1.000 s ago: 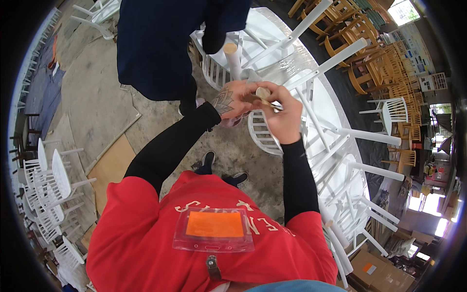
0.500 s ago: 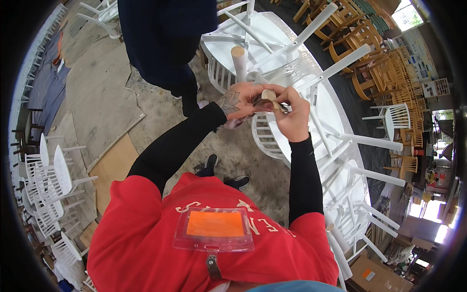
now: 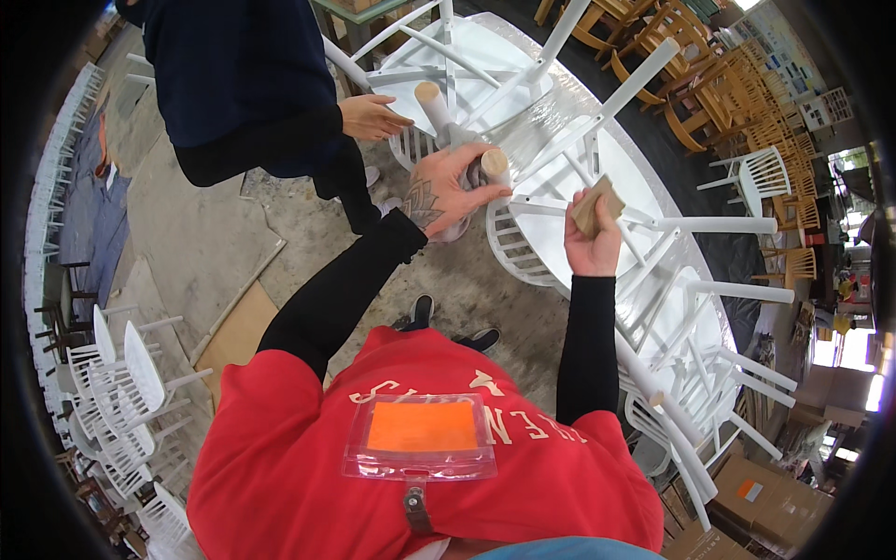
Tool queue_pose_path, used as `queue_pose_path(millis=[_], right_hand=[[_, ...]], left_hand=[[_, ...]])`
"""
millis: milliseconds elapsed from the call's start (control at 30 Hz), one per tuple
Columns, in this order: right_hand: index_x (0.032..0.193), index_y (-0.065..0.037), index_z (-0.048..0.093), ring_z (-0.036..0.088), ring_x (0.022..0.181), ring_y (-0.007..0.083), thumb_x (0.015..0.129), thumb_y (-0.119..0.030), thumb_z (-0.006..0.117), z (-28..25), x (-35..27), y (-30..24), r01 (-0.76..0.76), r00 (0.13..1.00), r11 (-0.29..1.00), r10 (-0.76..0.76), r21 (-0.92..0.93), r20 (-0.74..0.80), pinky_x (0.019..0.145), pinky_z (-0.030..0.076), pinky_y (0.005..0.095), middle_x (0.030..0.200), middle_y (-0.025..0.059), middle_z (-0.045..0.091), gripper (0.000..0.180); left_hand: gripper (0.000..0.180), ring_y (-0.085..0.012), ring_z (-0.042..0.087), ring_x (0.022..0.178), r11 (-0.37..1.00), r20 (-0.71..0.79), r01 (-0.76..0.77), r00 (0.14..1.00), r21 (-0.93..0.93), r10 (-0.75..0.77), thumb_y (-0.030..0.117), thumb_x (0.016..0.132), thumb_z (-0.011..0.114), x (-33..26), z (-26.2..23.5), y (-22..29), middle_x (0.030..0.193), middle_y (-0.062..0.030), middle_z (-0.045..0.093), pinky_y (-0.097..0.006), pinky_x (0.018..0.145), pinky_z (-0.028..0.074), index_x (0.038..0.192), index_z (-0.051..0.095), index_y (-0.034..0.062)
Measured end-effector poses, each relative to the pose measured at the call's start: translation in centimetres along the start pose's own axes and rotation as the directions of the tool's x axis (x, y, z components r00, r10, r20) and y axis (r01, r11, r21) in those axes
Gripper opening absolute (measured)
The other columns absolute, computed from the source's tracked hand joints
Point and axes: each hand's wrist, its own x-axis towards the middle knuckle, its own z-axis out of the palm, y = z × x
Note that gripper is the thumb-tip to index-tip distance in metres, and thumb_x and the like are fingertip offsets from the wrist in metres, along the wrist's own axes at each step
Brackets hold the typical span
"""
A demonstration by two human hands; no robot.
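Observation:
My left hand (image 3: 446, 193) is wrapped round the upper end of a white chair leg (image 3: 497, 177), whose round end is bare wood. In my right hand (image 3: 594, 250), a piece of folded tan sandpaper (image 3: 597, 205) is pinched between thumb and fingers. That hand is held apart from the leg, over the upturned white chairs. Another white leg with a bare wood end (image 3: 430, 101) rises just beyond my left hand. Below my left palm is a pale, partly hidden shape that I cannot make out.
A person in dark clothes (image 3: 247, 75) stands at the far left, one hand (image 3: 371, 117) near the chairs. White chairs (image 3: 131, 373) are stacked at left. Wooden chairs (image 3: 719, 93) fill the far right. Cardboard boxes (image 3: 775, 495) stand at near right. Sheets (image 3: 196, 224) cover part of the floor.
My hands were together at the leg's end with the sandpaper; now my right hand has drawn away rightward with it. The other person has moved left, and their hand now shows.

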Motion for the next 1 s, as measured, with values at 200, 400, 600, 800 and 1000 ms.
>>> queue_pose_path(millis=[200, 400, 600, 800, 1000], right_hand=[[0.131, -0.006, 0.051, 0.065, 0.104, 0.0265, 0.097, -0.019, 0.064, -7.3, -4.1, 2.9, -0.122, 0.982, 0.992, 0.118, -0.02, -0.151, 0.082, 0.057, 0.0379, 0.113, 0.01, 0.063, 0.038], [0.127, -0.006, 0.054, 0.067, 0.099, 0.0263, 0.097, -0.02, 0.065, -9.0, -6.6, 4.2, -0.166, 0.972, 0.985, 0.155, -0.046, -0.178, 0.08, 0.058, 0.0381, 0.111, 0.0087, 0.065, 0.035], [0.127, -0.007, 0.054, 0.068, 0.099, 0.0255, 0.098, -0.022, 0.063, -8.4, -6.7, 4.7, -0.196, 0.976, 0.976, 0.185, -0.092, -0.111, 0.078, 0.058, 0.0367, 0.11, 0.009, 0.065, 0.034], [0.125, -0.005, 0.055, 0.068, 0.098, 0.0239, 0.097, -0.021, 0.064, -7.1, -6.5, 5.8, -0.229, 0.972, 0.968, 0.223, -0.099, -0.069, 0.079, 0.058, 0.0364, 0.107, 0.0084, 0.066, 0.034], [0.125, -0.006, 0.055, 0.068, 0.098, 0.0239, 0.097, -0.022, 0.064, -6.2, -6.4, 6.0, -0.252, 0.967, 0.961, 0.246, -0.117, -0.061, 0.079, 0.059, 0.0365, 0.108, 0.0081, 0.066, 0.034]], left_hand=[[0.047, -0.0275, 0.069, 0.08, 0.998, -0.065, 0.03, 0.998, 0.056, -0.027, 0.039, 0.081, 0.08, 0.3, 0.0, 1.8, 0.087, -0.0125, 0.071, -0.036, 0.073, 0.053, 0.116, 0.068, 0.0092], [0.04, -0.0245, 0.069, 0.077, 0.984, 0.162, -0.011, 0.986, -0.177, 0.04, 0.035, 0.087, 0.074, 1.4, -2.5, 0.0, 0.085, -0.0115, 0.072, -0.035, 0.071, 0.052, 0.116, 0.069, 0.0073], [0.043, -0.0278, 0.069, 0.078, 0.986, 0.178, -0.165, 0.971, 0.021, 0.159, 0.041, 0.087, 0.074, 2.3, -3.3, 0.3, 0.086, -0.0124, 0.071, -0.036, 0.072, 0.052, 0.111, 0.07, 0.0064], [0.041, -0.0294, 0.068, 0.078, 0.964, -0.022, -0.114, 0.992, 0.241, 0.123, 0.044, 0.086, 0.074, 1.3, -1.2, 2.8, 0.083, -0.0126, 0.07, -0.038, 0.071, 0.052, 0.103, 0.07, 0.007], [0.027, -0.0245, 0.069, 0.079, 0.99, 0.283, -0.138, 0.951, 0.036, 0.123, 0.029, 0.097, 0.063, 2.5, -3.9, 1.0, 0.089, -0.0115, 0.072, -0.035, 0.072, 0.053, 0.11, 0.07, 0.0055]])
